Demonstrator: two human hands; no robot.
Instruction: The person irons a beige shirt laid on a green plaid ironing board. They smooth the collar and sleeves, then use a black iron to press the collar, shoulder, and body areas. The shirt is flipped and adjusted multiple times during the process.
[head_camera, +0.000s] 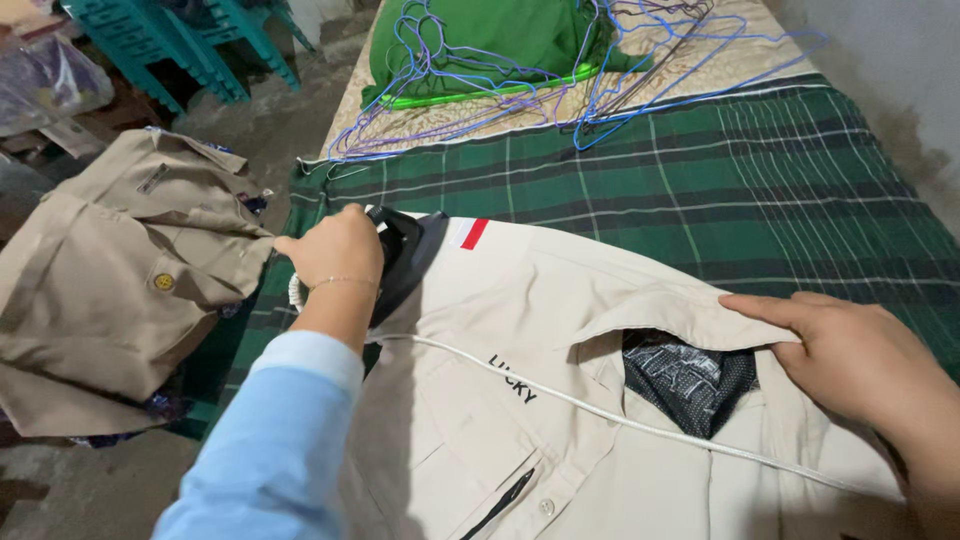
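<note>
A: What does the left hand (338, 250) grasp?
B: A dark iron (402, 255), on the cream shirt (560, 400) near the left edge of the green plaid cloth (760, 190); a red-and-white patch marks the shoulder.
A: The right hand (850, 350)?
B: Released, fingers flat on the collar.

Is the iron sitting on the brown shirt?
No, the left hand holds the iron on the cream shirt, while the brown shirt lies off to the side.
</note>
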